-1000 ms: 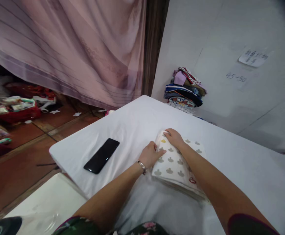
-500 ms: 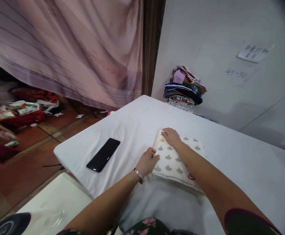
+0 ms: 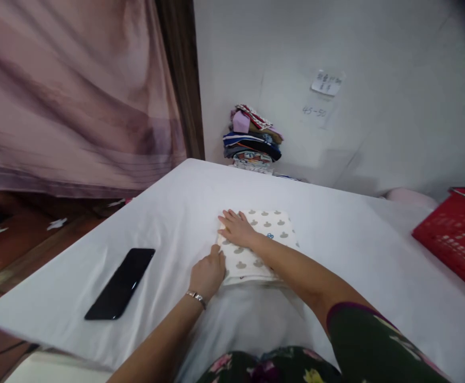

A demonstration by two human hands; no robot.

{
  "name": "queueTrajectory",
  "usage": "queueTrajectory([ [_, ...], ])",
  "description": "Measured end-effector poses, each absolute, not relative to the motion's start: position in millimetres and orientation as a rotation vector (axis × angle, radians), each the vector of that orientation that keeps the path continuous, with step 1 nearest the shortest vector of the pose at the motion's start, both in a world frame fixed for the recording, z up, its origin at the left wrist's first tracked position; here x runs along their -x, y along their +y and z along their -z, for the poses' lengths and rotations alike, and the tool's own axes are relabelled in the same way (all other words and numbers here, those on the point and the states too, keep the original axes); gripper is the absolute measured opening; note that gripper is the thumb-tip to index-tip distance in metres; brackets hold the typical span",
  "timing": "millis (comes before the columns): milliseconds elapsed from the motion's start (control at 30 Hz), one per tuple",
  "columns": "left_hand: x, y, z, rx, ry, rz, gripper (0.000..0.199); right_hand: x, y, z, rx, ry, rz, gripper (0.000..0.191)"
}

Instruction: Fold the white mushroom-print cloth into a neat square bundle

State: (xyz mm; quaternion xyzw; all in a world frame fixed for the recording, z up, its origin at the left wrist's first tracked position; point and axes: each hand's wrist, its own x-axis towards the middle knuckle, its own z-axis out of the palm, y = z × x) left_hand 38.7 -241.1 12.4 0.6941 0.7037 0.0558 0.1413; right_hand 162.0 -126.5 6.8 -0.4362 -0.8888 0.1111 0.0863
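Note:
A folded white cloth (image 3: 270, 226) printed with grey shapes lies on the white-covered table (image 3: 336, 255), in front of my body. My right hand (image 3: 238, 229) rests flat on its upper left part with the fingers spread. At the cloth's left edge is my left hand (image 3: 207, 274), its fingers curled against the side and the thumb by the edge. A bracelet (image 3: 196, 298) circles my left wrist. What the curled fingertips touch under the edge is partly hidden.
A black phone (image 3: 121, 284) lies on the table to the left. Beyond the far edge, a stack of folded clothes (image 3: 252, 141) stands against the wall. A red plastic basket (image 3: 456, 234) is at the right. A pink curtain (image 3: 65, 96) hangs at the left.
The view has swung right, bringing the red basket into sight. My right hand has gone from gripping near the cloth's far left corner to lying flat with fingers spread. My left hand stays at the left edge.

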Motion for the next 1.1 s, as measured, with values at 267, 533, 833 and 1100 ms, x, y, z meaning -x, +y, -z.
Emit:
queueTrajectory([
  [267, -40.8, -230.0, -38.5, -2.406, 1.966, -0.634, 0.034, -237.4, -160.3, -49.8, 1.462, -2.491, -0.256, 0.065],
  [533, -65.0, -208.8, 4.9, -2.471, 1.793, -0.391, 0.062, -280.3, -162.0, -6.2, 1.846, -2.371, -0.265, 0.067],
  [833, -87.2, -220.3, -21.7, -2.567, 1.761, -0.376, 0.059, -338.6, -106.8, -17.8, 1.886, -1.707, -0.608, 0.045],
  [1100, -152.3, -240.6, -13.5, -2.936, 0.947, -0.245, 0.066, -350.9, -72.3, -9.3, 1.987, -1.586, -0.867, 0.047],
])
